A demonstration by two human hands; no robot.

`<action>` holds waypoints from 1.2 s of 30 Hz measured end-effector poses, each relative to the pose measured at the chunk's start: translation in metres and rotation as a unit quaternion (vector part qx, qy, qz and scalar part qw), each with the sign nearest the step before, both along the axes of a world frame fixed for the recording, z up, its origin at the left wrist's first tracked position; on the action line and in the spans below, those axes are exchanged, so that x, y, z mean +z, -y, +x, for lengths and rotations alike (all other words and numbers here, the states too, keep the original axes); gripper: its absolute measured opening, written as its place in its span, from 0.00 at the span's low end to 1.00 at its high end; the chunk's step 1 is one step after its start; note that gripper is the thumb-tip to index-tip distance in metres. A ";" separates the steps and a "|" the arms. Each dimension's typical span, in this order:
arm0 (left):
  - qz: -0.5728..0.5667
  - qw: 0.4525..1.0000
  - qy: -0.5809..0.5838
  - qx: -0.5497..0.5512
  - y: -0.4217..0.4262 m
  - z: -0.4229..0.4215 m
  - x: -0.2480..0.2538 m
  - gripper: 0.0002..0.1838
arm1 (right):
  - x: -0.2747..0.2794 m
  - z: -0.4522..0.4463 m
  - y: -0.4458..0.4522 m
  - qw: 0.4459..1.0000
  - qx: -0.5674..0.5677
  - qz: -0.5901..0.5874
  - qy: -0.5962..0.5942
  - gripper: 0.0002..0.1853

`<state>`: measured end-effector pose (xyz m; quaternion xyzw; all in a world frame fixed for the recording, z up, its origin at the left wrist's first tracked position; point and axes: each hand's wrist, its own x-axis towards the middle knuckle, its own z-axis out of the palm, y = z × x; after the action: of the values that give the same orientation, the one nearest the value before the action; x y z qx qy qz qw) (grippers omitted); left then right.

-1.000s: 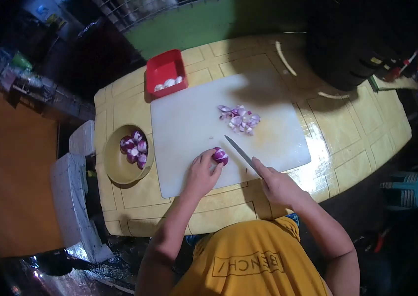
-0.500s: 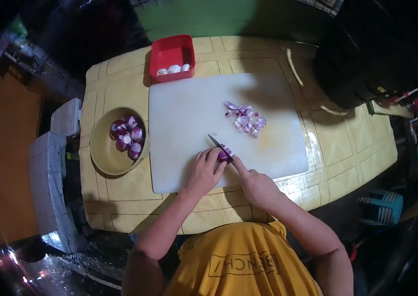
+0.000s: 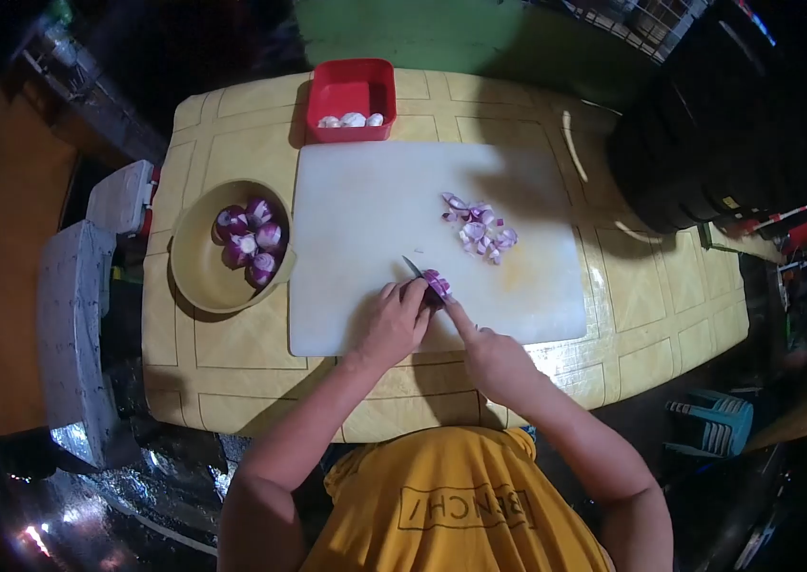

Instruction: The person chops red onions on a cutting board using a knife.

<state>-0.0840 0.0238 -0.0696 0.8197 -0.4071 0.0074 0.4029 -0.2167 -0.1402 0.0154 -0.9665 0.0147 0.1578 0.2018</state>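
Note:
Near the front edge of the white cutting board (image 3: 356,210), my left hand (image 3: 392,322) has its fingers closed on a red onion (image 3: 438,283), which they partly hide. My right hand (image 3: 499,364) grips a knife (image 3: 412,267), its index finger stretched along the back of the blade. The handle is hidden in the palm. The blade lies against the onion beside my left fingertips, its tip pointing away and to the left. Chopped red onion pieces (image 3: 480,232) lie in a loose pile farther up the board, to the right.
Left of the board, a yellowish bowl (image 3: 195,291) holds several peeled red onions (image 3: 249,240). A red plastic container (image 3: 351,88) with white garlic bulbs (image 3: 353,120) stands behind the board. A large black object (image 3: 689,133) occupies the back right. A blue stool (image 3: 723,424) is below the table's right side.
The camera view has shifted and turned slightly. The knife blade has moved a little at the onion, and more of the onion shows on the blade's right side. Both hands keep their hold.

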 end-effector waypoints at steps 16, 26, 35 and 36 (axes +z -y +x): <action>0.012 0.993 -0.081 0.089 0.060 0.029 0.035 0.20 | -0.016 0.025 0.092 0.982 -0.092 0.143 0.079 0.37; 0.139 0.920 -0.249 0.270 -0.172 0.211 0.057 0.31 | -0.033 0.042 0.073 0.981 -0.033 0.192 -0.003 0.32; 0.158 0.928 -0.073 0.329 -0.150 0.188 0.050 0.38 | -0.012 0.016 0.107 0.992 -0.070 0.075 0.077 0.34; 0.157 0.932 -0.055 0.323 -0.155 0.190 0.049 0.38 | -0.005 0.010 0.101 0.991 -0.074 0.067 0.086 0.34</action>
<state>0.1065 0.1786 -0.0203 0.9589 -0.0935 0.0273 0.2666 -0.2071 -0.2413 0.0103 -0.9571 0.0585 0.0590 0.2777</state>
